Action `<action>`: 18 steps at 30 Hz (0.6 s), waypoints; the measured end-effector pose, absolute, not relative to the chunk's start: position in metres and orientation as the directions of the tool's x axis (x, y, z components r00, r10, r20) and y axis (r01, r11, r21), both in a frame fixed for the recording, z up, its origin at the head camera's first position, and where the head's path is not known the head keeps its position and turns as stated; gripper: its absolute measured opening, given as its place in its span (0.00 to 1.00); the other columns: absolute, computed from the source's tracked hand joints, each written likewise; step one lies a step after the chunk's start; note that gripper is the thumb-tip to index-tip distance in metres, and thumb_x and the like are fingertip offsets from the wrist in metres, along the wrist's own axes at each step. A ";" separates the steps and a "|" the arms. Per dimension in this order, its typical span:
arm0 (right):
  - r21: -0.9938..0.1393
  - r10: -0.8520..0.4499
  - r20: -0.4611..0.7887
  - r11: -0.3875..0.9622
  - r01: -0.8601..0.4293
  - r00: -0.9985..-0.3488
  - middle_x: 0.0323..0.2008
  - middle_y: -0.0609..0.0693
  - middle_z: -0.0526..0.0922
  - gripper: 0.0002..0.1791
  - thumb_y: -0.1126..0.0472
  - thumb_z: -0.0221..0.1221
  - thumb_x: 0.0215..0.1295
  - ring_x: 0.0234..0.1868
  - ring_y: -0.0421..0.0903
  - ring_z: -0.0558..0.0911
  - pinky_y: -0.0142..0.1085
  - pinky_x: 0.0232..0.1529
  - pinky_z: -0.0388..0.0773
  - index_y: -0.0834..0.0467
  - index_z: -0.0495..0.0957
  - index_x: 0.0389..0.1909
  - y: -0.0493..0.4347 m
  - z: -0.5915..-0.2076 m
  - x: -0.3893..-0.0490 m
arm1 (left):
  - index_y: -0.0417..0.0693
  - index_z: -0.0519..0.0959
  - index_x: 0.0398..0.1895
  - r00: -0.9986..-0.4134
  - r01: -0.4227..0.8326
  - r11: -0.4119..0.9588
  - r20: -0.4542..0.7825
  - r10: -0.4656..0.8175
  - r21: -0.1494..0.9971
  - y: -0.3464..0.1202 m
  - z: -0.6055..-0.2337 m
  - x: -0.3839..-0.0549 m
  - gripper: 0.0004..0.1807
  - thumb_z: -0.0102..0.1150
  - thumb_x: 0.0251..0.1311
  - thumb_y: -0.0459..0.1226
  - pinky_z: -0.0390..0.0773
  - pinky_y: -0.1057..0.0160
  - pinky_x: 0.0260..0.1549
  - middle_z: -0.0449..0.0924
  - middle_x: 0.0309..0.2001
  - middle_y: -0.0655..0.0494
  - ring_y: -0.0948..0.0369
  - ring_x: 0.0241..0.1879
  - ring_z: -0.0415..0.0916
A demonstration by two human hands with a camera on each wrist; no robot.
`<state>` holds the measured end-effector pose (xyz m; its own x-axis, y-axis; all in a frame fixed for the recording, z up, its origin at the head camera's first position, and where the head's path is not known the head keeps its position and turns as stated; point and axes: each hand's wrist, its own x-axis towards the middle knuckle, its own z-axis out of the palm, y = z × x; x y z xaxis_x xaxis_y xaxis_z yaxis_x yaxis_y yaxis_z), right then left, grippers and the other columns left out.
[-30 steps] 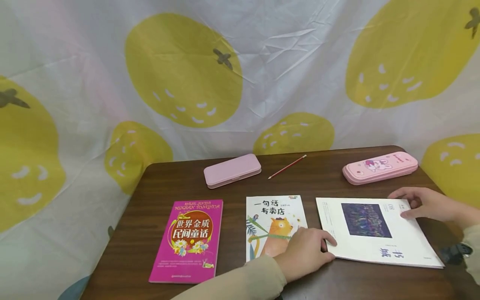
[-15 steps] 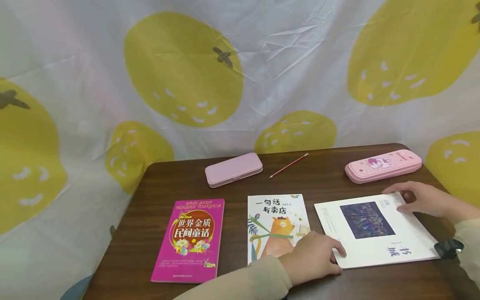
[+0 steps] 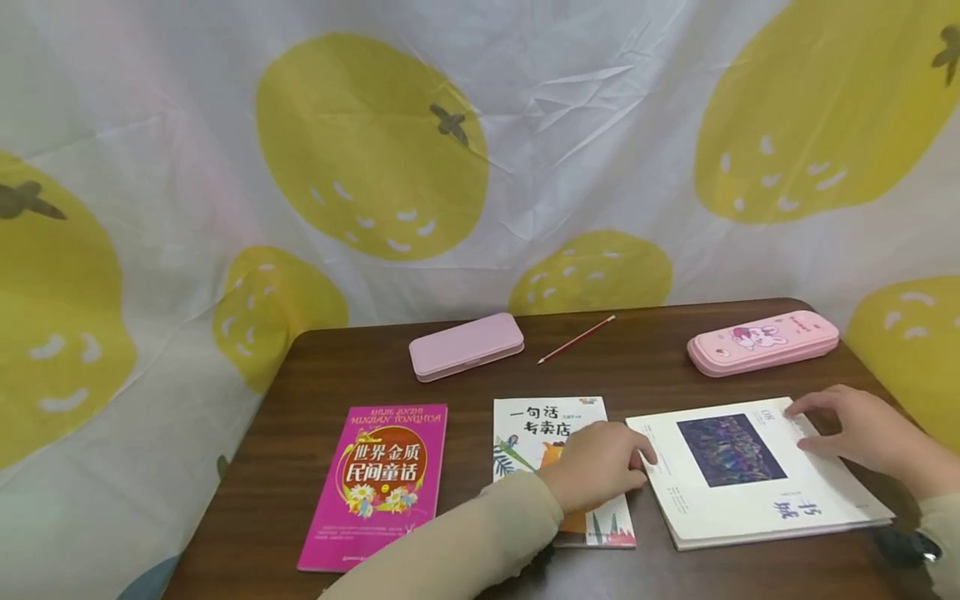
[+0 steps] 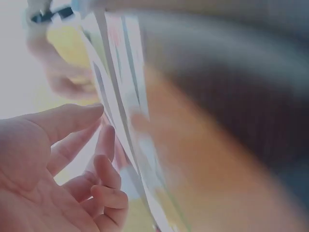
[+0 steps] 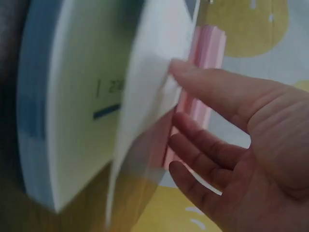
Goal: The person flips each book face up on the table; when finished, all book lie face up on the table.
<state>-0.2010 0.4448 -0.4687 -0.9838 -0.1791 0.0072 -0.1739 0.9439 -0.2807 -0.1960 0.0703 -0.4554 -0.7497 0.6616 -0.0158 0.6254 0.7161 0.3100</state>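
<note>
A white-covered magazine (image 3: 817, 483) with a dark picture on it lies at the right front of the table. My left hand (image 3: 600, 467) holds its left edge by thumb and fingers, passing over the picture book with an orange animal (image 3: 592, 408). My right hand (image 3: 862, 425) pinches the upper right edge. In the right wrist view, the thumb (image 5: 183, 70) presses the white cover, which stands apart from a cream surface (image 5: 91, 96) below. I cannot tell whether that is an inner page or another book. The left wrist view is partly blurred.
A magenta book (image 3: 382, 483) lies at the left, partly under my left sleeve. Behind the books are a plain pink case (image 3: 465, 343), a red pencil (image 3: 576, 340) and a pink case with a rabbit (image 3: 761, 340). A fruit-patterned cloth (image 3: 562, 167) hangs behind the table.
The magazine has turned slightly counterclockwise, its lower left corner coming nearer. My left hand has slid up along its left edge, uncovering the picture book's lower part. My right hand keeps near the upper right edge.
</note>
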 end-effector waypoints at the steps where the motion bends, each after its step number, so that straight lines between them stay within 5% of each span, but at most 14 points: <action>1: -0.272 -0.182 0.011 0.946 -0.178 -0.983 0.47 0.68 0.85 0.22 0.57 0.79 0.47 0.51 0.72 0.80 0.68 0.50 0.73 0.59 0.87 0.44 0.445 -0.469 -0.198 | 0.69 0.87 0.46 -0.759 0.615 0.723 -0.013 0.651 0.315 0.070 -0.456 -0.201 0.11 0.69 0.61 0.43 0.66 0.76 0.26 0.78 0.27 0.78 0.78 0.28 0.70; 7: -0.252 -0.226 -0.036 0.945 -0.210 -0.973 0.36 0.54 0.88 0.20 0.57 0.81 0.41 0.39 0.55 0.84 0.61 0.45 0.79 0.55 0.87 0.38 0.446 -0.467 -0.181 | 0.66 0.88 0.45 -0.820 0.530 0.756 0.006 0.572 0.384 0.071 -0.461 -0.225 0.09 0.70 0.62 0.42 0.71 0.75 0.34 0.85 0.37 0.74 0.77 0.36 0.76; 18: -0.237 -0.259 -0.107 0.944 -0.228 -0.960 0.37 0.43 0.81 0.25 0.52 0.82 0.39 0.35 0.26 0.70 0.32 0.38 0.78 0.52 0.84 0.40 0.464 -0.471 -0.149 | 0.67 0.88 0.43 -0.822 0.543 0.776 0.019 0.568 0.321 0.078 -0.464 -0.248 0.08 0.72 0.61 0.46 0.75 0.72 0.44 0.85 0.42 0.73 0.72 0.46 0.77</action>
<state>-0.1488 0.4643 -0.4710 -0.9600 -0.2586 -0.1070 -0.2281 0.9445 -0.2366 -0.2476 0.0785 -0.4641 -0.8225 0.5685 0.0185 0.5433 0.7756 0.3213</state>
